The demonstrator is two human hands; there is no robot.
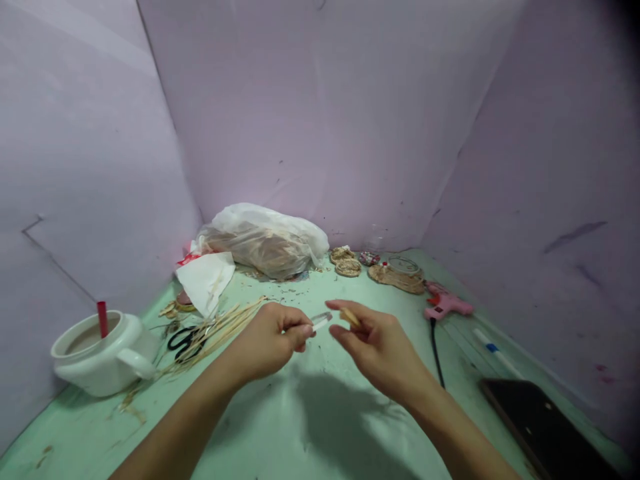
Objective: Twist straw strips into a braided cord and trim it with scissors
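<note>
My left hand is closed, thumb and forefinger pinching a small, thin whitish piece with a clear loop-like tip; its exact kind is too small to make out. To its right, my right hand holds a short straw-coloured piece against its curled fingers. The thumb and forefinger of that hand are apart, close to the tip of the whitish piece. Both hands are above the green tabletop, and their shadows fall on it.
On the left are a white teapot, black-handled scissors, straw strips and white paper. A plastic bag and round woven pieces lie behind. A pink glue gun and a dark phone-like slab are right.
</note>
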